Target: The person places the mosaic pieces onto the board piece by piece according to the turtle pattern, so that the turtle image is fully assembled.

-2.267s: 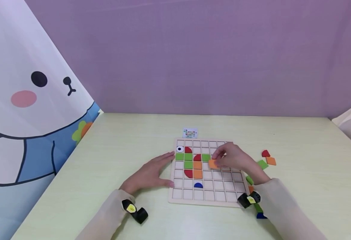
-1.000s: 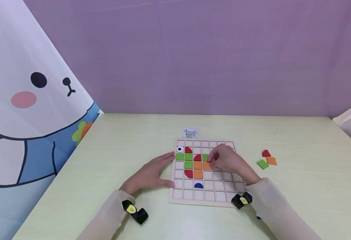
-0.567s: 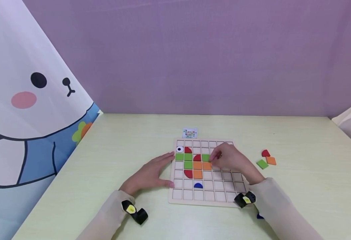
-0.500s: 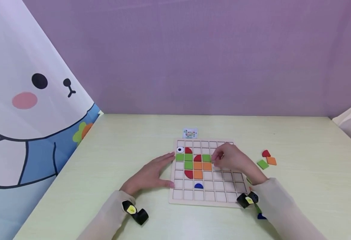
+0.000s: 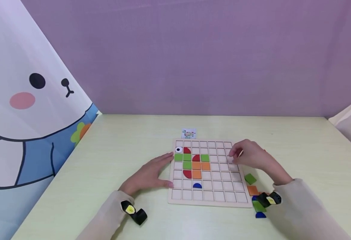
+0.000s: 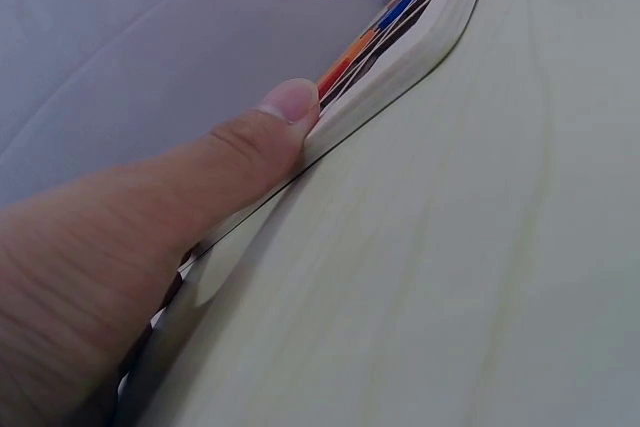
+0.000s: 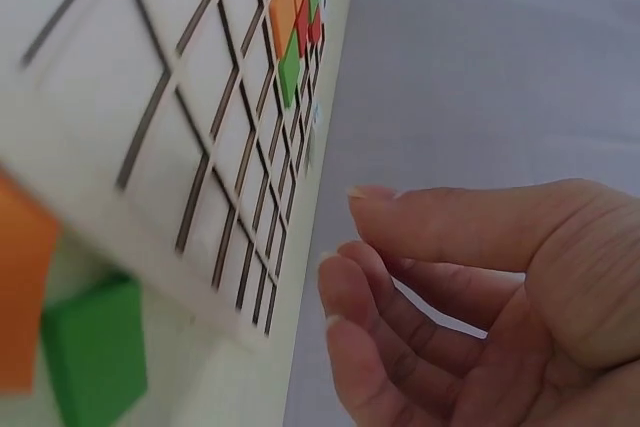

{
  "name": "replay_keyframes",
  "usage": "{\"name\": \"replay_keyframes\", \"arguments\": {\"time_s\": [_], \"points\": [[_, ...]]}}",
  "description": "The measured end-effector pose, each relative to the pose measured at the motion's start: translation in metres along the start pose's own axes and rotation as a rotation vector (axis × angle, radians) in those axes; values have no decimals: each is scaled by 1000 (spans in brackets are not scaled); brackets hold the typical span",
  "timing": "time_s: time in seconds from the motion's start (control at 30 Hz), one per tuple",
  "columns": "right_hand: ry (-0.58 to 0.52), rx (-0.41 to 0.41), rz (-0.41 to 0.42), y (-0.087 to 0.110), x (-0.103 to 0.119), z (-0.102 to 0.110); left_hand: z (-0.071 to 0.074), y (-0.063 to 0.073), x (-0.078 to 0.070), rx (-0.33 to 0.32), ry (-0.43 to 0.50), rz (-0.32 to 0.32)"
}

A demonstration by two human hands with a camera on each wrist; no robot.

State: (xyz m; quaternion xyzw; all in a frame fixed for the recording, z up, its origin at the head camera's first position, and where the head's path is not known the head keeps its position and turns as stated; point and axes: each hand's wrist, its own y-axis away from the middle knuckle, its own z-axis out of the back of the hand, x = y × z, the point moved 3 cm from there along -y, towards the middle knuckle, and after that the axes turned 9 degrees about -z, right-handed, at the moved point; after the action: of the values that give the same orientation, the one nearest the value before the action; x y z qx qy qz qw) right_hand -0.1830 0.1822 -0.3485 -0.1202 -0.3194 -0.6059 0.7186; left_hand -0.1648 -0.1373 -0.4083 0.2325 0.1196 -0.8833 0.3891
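Note:
A pale wooden grid board (image 5: 223, 196) lies on the table, with red, green, orange and blue flat pieces in some cells and a round eye piece (image 5: 178, 149) at upper left. My left hand (image 5: 151, 175) rests against its left edge, fingers and thumb spread straight; in the left wrist view the thumb (image 6: 250, 147) touches the rim. Over the board's right edge hovers my right hand (image 5: 248, 154). Its fingers (image 7: 345, 287) are loosely bent, and nothing is between them. An orange square (image 5: 205, 166) sits in a cell below a green square (image 5: 205, 158).
Loose pieces lie right of the board: a green square (image 5: 250, 178), an orange piece (image 5: 252, 190), a blue half-circle (image 5: 260, 215) and others partly hidden by the right wrist camera. A small printed card (image 5: 188, 133) lies behind the board.
The right hand set the orange square into its cell, let go of it and moved right to the board's edge. My left hand has stayed in place.

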Motion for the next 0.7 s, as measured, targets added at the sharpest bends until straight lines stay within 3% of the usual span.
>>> {"name": "replay_keyframes", "arguments": {"time_s": [0.33,0.7], "points": [[4,37,11,15,-26,6,-1,0,2,-3,-1,0],[19,58,-77,25,-51,1,-1,1,3,-8,3,-6]]}}
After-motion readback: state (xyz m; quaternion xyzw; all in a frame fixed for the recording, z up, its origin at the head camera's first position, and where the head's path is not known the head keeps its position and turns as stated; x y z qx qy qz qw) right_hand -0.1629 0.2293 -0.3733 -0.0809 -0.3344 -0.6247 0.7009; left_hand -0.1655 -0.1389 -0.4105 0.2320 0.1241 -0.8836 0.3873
